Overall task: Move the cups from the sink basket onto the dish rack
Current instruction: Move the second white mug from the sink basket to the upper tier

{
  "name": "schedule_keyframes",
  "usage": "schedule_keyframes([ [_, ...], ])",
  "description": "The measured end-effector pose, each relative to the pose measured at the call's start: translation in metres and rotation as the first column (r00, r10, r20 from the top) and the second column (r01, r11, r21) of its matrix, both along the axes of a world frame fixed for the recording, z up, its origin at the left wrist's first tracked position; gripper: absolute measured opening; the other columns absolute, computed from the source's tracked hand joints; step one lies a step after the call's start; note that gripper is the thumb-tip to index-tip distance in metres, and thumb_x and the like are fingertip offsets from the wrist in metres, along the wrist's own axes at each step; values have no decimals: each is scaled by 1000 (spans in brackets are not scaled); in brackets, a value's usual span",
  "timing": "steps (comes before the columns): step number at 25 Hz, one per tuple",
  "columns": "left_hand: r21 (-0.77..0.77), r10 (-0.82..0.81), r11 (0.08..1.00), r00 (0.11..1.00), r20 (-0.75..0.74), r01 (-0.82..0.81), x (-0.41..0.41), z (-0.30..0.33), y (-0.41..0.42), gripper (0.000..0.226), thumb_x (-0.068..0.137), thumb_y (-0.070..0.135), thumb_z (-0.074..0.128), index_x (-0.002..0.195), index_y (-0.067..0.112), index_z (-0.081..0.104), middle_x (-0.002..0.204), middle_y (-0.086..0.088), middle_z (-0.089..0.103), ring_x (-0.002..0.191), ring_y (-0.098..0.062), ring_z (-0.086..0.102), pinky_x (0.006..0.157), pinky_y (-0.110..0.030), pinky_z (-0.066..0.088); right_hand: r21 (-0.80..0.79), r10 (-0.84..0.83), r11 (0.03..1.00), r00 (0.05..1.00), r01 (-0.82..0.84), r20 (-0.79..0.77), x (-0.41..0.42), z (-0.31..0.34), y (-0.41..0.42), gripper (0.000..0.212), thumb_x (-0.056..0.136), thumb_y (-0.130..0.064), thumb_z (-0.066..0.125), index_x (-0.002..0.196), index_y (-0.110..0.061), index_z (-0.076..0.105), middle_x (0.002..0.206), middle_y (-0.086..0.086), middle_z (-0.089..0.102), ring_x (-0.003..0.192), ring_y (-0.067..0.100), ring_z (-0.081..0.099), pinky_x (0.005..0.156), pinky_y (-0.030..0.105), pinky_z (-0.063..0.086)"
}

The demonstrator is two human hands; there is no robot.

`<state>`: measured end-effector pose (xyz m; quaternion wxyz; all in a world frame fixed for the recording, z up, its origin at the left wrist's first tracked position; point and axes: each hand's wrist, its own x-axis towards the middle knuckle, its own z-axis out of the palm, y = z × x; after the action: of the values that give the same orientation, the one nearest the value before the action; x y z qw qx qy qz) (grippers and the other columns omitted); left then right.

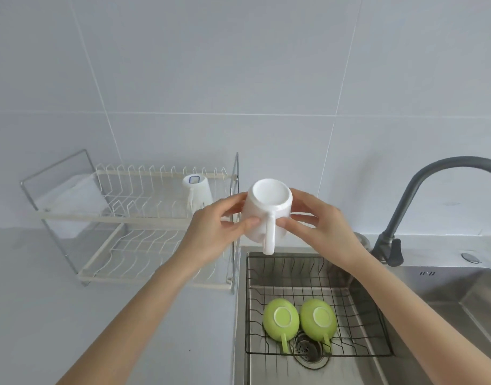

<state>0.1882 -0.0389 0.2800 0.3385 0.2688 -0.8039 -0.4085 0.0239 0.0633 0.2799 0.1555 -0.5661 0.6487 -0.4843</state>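
A two-tier white wire dish rack (144,215) stands on the counter left of the steel sink, with an upturned white cup (197,192) on its upper tier. In the black wire sink basket (316,276) lie two upturned green cups (281,318) (318,318). Above the basket's left edge, the left hand (211,232) and right hand (325,220) close around an inverted white ceramic mug (268,211), one on either side, handle toward the camera.
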Motion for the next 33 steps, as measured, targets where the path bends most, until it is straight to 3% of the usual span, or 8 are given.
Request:
schedule_keyframes([
  [3,-54,12,998,1000,-29,-14,22,26,-19,34,77,24,67,111,22,62,99,18,65,84,16,60,70,2,45,-23,23,999,1000,-22,14,22,24,-18,43,81,-24,67,123,-24,56,100,-11,66,96,4,65,83,3,49],
  [9,-185,39,982,999,-5,-40,64,67,-60,28,78,26,66,105,31,61,88,26,61,68,26,56,65,7,39,-45,32,998,996,-35,-79,63,65,-62,43,83,-28,64,125,-22,54,106,-6,65,95,9,63,84,12,48],
  [14,-257,95,963,995,29,-84,93,84,-95,33,80,28,64,113,23,63,100,14,62,90,-2,60,66,8,36,-25,26,999,992,-29,-125,92,82,-101,42,85,-29,62,126,-21,54,111,-3,64,97,12,62,78,12,47],
  [18,-276,102,958,992,70,-79,113,84,-126,32,82,29,61,113,25,62,103,14,62,96,-3,59,70,6,36,22,19,1000,975,-15,-221,115,85,-135,38,87,-31,59,122,-16,57,116,0,66,99,11,62,74,12,47],
  [22,-254,111,964,989,96,-84,128,76,-161,30,82,28,61,113,26,61,106,13,62,98,-4,59,73,3,38,85,27,996,958,-3,-286,129,83,-170,41,86,-32,59,120,-10,57,118,3,67,107,17,63,90,26,49],
  [27,-184,91,981,987,132,-66,139,61,-209,29,82,25,62,111,24,62,108,13,64,105,-8,60,89,-19,42,191,59,982,955,-3,-289,140,76,-220,44,85,-32,60,122,-9,52,120,4,64,107,18,62,80,21,44],
  [31,-83,43,996,974,222,-25,144,43,-248,19,81,24,64,95,36,63,81,37,66,96,-3,63,89,-20,44,291,79,957,956,7,-281,142,56,-259,49,83,-36,63,121,-8,50,120,6,63,109,21,60,88,27,46],
  [33,-30,6,1000,973,229,1,143,29,-262,21,82,21,64,100,31,63,84,35,67,95,-2,62,90,-22,46,342,87,939,955,16,-284,141,43,-274,51,82,-39,63,120,-8,50,120,6,63,110,23,59,93,33,49],
])
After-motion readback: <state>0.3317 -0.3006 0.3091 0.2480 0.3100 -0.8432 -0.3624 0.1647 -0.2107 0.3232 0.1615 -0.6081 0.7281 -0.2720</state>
